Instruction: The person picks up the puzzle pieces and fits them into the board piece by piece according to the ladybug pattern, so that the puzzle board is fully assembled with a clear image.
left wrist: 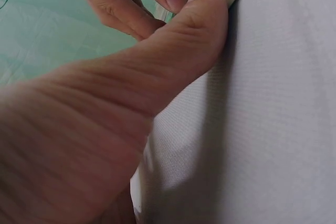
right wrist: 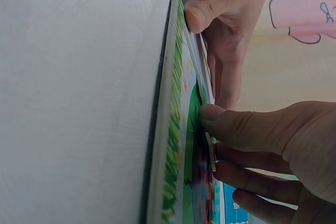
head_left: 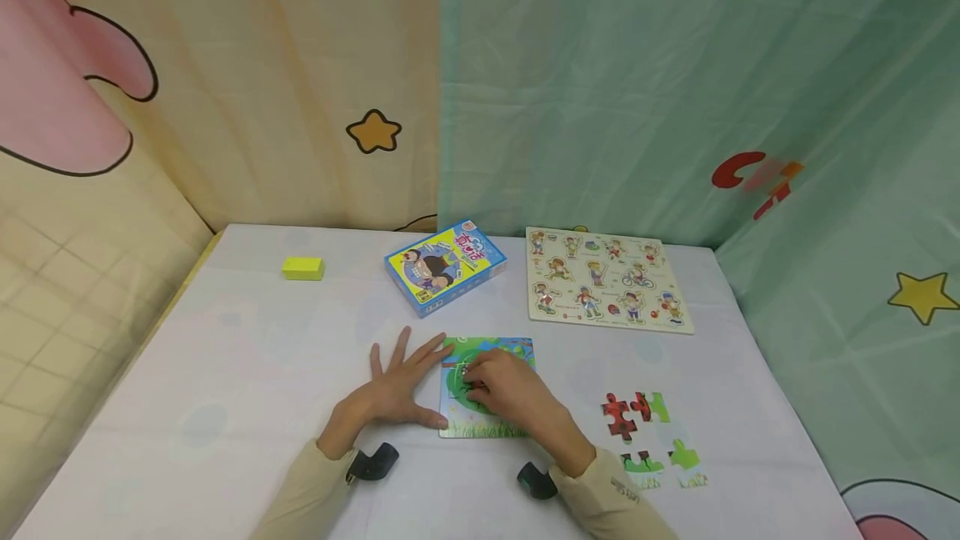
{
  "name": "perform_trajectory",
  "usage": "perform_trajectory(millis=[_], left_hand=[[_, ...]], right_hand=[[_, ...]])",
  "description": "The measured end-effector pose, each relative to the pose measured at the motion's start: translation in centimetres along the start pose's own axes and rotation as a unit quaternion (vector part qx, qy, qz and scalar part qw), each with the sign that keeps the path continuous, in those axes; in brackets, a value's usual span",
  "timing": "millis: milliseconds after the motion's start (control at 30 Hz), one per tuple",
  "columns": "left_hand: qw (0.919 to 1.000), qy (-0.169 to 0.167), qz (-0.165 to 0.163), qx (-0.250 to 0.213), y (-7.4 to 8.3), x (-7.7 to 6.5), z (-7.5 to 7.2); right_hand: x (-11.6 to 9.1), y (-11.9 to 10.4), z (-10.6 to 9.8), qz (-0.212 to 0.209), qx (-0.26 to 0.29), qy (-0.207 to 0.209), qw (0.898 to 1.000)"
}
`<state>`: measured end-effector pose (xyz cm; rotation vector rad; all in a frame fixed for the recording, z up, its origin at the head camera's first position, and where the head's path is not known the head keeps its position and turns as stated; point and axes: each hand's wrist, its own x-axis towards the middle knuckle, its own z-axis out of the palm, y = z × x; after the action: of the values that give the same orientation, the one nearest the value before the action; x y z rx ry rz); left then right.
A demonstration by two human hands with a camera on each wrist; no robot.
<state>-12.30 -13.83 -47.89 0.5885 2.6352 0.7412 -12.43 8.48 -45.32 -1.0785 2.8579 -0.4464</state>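
A square puzzle board [head_left: 487,429] with a green picture and a grass border lies at the middle of the table. My left hand [head_left: 400,388] is spread at its left side, with the thumb [right wrist: 198,17] on the near left corner and the index finger by the far left one. Over the board, my right hand [head_left: 512,387] pinches a puzzle piece [right wrist: 211,153] between thumb and fingers, at the picture's surface. The piece's printed face is mostly hidden. Loose red and green puzzle pieces [head_left: 619,417] lie to the right, near grass-patterned pieces [head_left: 642,467].
Behind the board lies a blue and yellow box [head_left: 447,267]. A wooden board with children figures [head_left: 606,282] is at the back right, and a yellow-green block [head_left: 303,268] at the back left. Curtains [head_left: 570,107] stand behind the white table [head_left: 225,407].
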Motion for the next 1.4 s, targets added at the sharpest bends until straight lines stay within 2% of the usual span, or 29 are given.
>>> perform_trajectory(millis=[533, 1033, 1267, 1400], left_hand=[[1.0000, 0.003, 0.002, -0.001, -0.06, 0.04, 0.00], [1.0000, 0.000, 0.001, 0.005, -0.16, 0.12, 0.11], [1.0000, -0.002, -0.001, 0.005, 0.00, 0.01, -0.12], [1.0000, -0.003, 0.001, 0.004, 0.06, -0.01, -0.19]], right_hand=[[0.24, -0.03, 0.10, -0.017, -0.006, -0.002, 1.000], [0.37, -0.15, 0.19, -0.010, -0.018, -0.007, 1.000], [0.08, 0.04, 0.35, -0.018, -0.010, -0.002, 1.000], [-0.18, 0.31, 0.05, -0.016, 0.006, -0.019, 1.000]])
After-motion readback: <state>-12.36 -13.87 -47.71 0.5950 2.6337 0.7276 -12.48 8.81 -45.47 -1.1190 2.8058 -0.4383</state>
